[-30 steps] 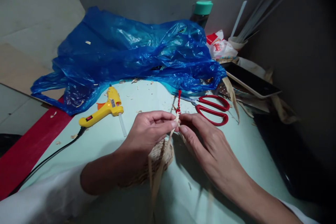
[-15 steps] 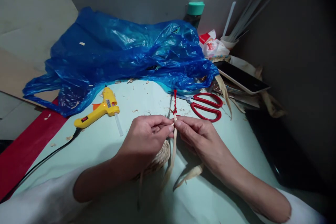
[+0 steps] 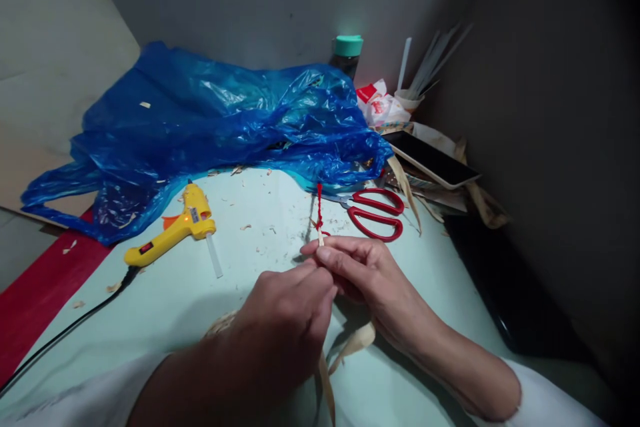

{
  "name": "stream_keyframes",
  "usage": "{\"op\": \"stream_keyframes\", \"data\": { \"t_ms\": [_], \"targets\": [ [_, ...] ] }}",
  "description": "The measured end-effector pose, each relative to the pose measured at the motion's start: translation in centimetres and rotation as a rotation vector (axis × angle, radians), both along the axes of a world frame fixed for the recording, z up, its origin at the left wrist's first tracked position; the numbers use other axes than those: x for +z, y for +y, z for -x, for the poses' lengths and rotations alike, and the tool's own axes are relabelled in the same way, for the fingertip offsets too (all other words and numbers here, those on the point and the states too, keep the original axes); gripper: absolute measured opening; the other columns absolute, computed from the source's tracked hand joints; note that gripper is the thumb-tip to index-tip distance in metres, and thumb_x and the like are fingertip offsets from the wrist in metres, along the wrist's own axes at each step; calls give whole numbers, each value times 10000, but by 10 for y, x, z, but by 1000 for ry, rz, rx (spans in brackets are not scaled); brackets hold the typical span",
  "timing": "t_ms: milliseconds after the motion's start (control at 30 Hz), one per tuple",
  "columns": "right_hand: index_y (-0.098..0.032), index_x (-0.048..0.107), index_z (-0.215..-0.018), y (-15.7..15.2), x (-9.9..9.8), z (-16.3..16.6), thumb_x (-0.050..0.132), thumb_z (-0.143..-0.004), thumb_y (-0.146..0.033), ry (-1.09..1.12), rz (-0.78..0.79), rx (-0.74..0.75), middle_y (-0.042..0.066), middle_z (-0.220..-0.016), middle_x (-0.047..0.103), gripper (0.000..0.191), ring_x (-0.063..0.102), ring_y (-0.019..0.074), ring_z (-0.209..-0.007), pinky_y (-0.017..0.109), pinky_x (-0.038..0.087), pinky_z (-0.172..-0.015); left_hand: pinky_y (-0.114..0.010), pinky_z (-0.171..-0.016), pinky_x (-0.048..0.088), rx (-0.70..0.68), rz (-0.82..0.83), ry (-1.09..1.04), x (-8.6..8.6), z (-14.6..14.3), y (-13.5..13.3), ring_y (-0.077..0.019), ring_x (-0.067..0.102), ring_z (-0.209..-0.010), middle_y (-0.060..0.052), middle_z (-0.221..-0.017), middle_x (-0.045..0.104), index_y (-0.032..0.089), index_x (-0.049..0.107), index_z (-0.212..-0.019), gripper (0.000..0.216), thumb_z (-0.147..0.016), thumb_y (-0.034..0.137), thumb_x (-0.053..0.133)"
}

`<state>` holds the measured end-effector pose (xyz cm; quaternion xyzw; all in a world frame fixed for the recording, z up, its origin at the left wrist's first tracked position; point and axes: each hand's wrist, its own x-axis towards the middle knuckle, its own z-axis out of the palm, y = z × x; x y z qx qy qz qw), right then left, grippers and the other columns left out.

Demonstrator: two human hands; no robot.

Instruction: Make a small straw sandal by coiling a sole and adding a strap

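A pale dried-husk strip (image 3: 327, 390) runs through both hands, its tail hanging below them. My right hand (image 3: 367, 273) pinches its upper part between thumb and fingers, just below a twisted red cord (image 3: 319, 205) joined at the top. Beside it, my left hand (image 3: 293, 313) is closed in a fist around the strip, knuckles up, its fingertips hidden. Under my left forearm, a woven coil (image 3: 220, 324) shows only at its edge. Another curled husk piece (image 3: 357, 341) lies below my right hand. Red-handled scissors (image 3: 376, 213) rest beyond it, near the cord.
A yellow glue gun (image 3: 173, 230) lies at left, its black cable (image 3: 75, 313) trailing to the front. Behind spreads a blue plastic bag (image 3: 225, 120). At right are a phone (image 3: 433, 159), husk strips and a black flat object (image 3: 505, 287). A green-lidded jar (image 3: 347, 53) stands behind.
My left hand has turned over and come down toward me, closing on the strip, and now covers most of the coil. My right hand still pinches the strip. The camera view has shifted.
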<state>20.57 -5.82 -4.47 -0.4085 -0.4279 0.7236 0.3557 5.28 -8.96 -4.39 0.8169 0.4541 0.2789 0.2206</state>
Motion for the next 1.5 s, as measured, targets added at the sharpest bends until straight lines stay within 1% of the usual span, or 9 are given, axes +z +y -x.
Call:
{"op": "stream_keyframes", "data": {
  "t_ms": [100,267,367,467,633,867,1067,1233,1500],
  "targets": [
    [-141,708,-828,0,1,-1,656,-866,-388,-5,17,15,-4,-673,588,256,342,66,-494,218,239,-485,-267,-532,334,-32,40,-16,7,3,0,-114,416,-505,-7,-546,519,189,557,-574,331,-903,205,522],
    [-141,691,-792,-2,5,0,606,-898,-350,20,0,-7,-61,-518,374,250,200,82,-483,245,126,-477,-244,-583,375,353,292,-371,25,11,16,-121,482,-592,6,-634,530,191,574,-677,268,-908,324,551],
    [-136,680,-787,-3,3,1,540,-932,-325,72,-16,38,-48,-563,362,277,212,90,-505,255,116,-486,-245,-700,428,195,675,-599,20,11,28,-136,549,-725,4,-743,576,195,601,-939,174,-913,361,555],
    [-134,670,-810,-1,1,0,520,-938,-297,59,-65,79,-31,-604,421,255,228,85,-509,247,135,-483,-207,-562,349,35,864,-731,10,7,35,-80,402,-538,51,-581,445,161,560,-848,221,-933,360,518],
    [-160,644,-835,1,6,-6,448,-980,-269,-227,-346,156,1,-679,550,267,384,97,-554,230,268,-531,-225,-422,97,85,926,-677,7,6,36,-52,198,-442,40,-549,494,157,547,-860,212,-919,360,529],
    [-177,482,-742,-9,17,-11,414,-960,-238,-1008,-835,150,-37,-546,385,236,246,100,-473,283,172,-509,-218,-417,139,283,832,-592,9,7,29,-52,205,-451,83,-505,294,137,636,-774,191,-826,321,624],
    [-174,500,-824,-24,14,-2,355,-954,-201,-918,-895,210,-31,-566,427,197,283,95,-448,281,189,-497,-208,-568,339,259,746,-587,5,6,27,-77,440,-568,17,-567,523,131,594,-591,227,-801,217,600],
    [-127,571,-926,-32,7,8,346,-870,-134,-976,-964,332,-20,-552,453,232,281,111,-439,290,185,-487,-217,-505,244,275,865,-680,5,12,26,-51,280,-419,75,-391,377,134,697,-746,189,-832,275,605],
    [-143,585,-967,-24,10,-2,358,-901,-133,-933,-1005,413,-2,-639,538,237,383,119,-482,277,220,-506,-199,-479,174,209,934,-845,9,15,25,-20,246,-431,59,-468,442,111,697,-781,173,-844,265,647]
  ]
}}
